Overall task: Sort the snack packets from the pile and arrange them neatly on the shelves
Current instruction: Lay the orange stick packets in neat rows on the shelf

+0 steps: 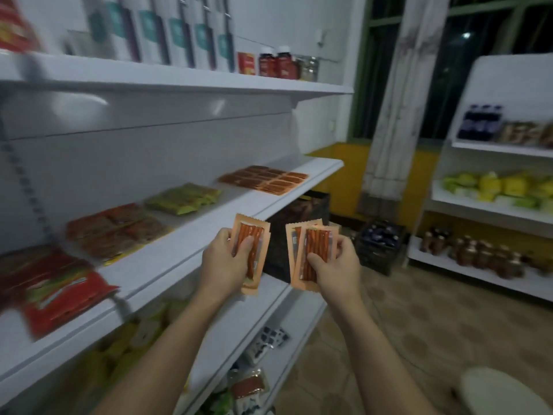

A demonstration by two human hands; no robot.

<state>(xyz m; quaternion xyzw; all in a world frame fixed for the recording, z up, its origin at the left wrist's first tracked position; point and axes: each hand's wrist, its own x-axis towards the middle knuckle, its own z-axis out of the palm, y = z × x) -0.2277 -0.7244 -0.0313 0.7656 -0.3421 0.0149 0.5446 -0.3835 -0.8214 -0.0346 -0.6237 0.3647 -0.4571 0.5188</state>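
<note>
Both forearms reach up and forward from the bottom edge, side by side, with the hands level in front of the shelving and a narrow gap between them. The left hand (223,259) grips an orange packet (253,235) of red snack sticks, thumb pressed flat across its clear front and fingers curled round behind; whether a second packet lies under it cannot be told. The right hand (336,266) pinches a small fan of orange packets (317,245), at least two, with the thumb on the front one near its lower half and the fingers wrapped behind. All the held packets stand nearly upright, with their long axes running from bottom to top and their upper ends leaning slightly right. Just beyond the left hand runs the front rim of the middle shelf (191,238). On it, from near to far, lie blurred red packets (54,292), red-brown packets (116,230), green packets (184,199) and, at the far end, a flat row of orange packets (264,179) laid crosswise. Below, a lower shelf (299,333) holds mixed packets. Above, the top shelf (179,82) carries tall boxes (179,34) and jars (278,62). Across the floor stands another shelf unit (478,205) with yellow-green packets (502,187).
</note>
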